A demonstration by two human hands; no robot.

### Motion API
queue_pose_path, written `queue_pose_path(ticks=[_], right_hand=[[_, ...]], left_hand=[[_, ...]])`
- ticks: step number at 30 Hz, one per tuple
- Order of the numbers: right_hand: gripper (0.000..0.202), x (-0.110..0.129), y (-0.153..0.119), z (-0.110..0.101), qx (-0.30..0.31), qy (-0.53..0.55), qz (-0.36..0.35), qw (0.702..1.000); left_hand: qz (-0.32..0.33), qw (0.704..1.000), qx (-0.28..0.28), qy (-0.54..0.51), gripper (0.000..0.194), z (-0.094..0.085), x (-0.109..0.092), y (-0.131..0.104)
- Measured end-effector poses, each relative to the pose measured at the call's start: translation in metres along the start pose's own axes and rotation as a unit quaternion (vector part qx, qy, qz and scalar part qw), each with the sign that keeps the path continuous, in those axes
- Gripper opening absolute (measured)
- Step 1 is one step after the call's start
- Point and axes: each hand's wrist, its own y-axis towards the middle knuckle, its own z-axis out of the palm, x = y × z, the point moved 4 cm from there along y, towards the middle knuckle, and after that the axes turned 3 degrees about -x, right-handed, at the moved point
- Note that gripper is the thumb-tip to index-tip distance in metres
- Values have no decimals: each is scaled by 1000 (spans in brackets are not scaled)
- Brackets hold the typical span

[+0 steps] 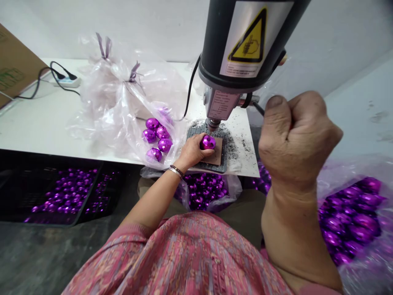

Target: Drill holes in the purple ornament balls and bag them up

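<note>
My left hand (194, 150) is closed around a shiny purple faceted ball (209, 142), thumb on one side and fingers on the other. The ball rests on a brown board (217, 153) over the dark base plate (223, 164) of a drill press (222, 104). Right above the ball is the drill's chuck (213, 124); whether the bit touches the ball I cannot tell. My right hand (296, 139) is wrapped in a fist around the end of the press's feed lever (258, 107), whose grip is hidden inside it.
Several purple balls (162, 132) lie in a clear plastic bag (123, 119) left of the press. More fill a bag (353, 217) at the right, a bag (208, 190) below the table edge and a dark crate (66, 192). Dark shavings (235, 141) surround the base. A power strip (68, 81) sits back left.
</note>
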Motion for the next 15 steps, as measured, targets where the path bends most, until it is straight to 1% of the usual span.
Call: queue_pose_path(ticks=[2,5,10,15], right_hand=[[58,-1,-5,2,-13,-6,-9,1000],[50,-5,-13,8,-31,27,-44,998],[50,-13,-21,20,-71,98,-105,987],[44,-16,-29,28,-101,109,-103,983]], left_hand=[[0,1000,0,2,55,0,0,0],[-2,1000,-5,2,62,1,1,-1],[-3,1000,-4,-3,63,2,3,-1],[8,1000,-4,-1,60,2,1,-1]])
